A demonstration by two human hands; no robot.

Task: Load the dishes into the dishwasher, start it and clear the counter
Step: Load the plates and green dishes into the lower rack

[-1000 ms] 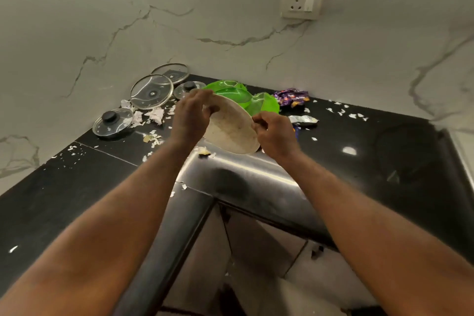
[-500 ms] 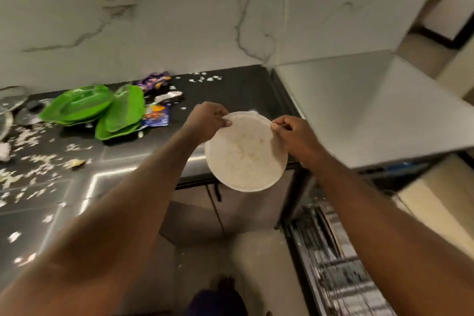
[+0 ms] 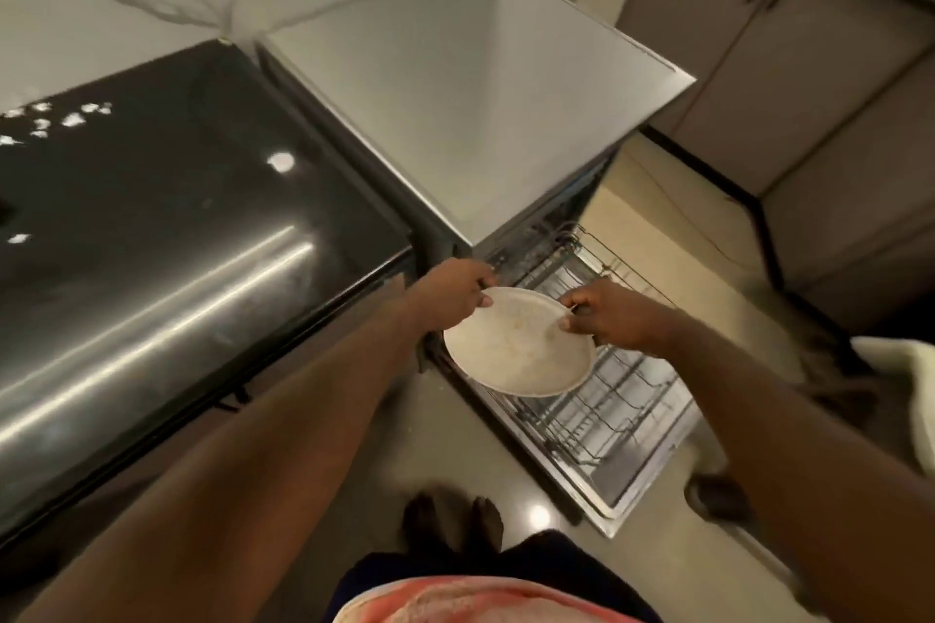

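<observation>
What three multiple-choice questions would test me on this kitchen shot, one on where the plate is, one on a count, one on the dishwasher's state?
1. Where is the white plate?
A. On a shelf. B. Over the dishwasher rack. C. In a sink.
2. How many hands hold it?
A. None. B. One. C. Two.
3. The dishwasher is:
A. Open, rack pulled out. B. Shut. C. Open, rack pushed in.
Answers: B, the plate hangs above the wire rack; C, the left hand and right hand each pinch its rim; A, the rack stands out in front of the machine.
</observation>
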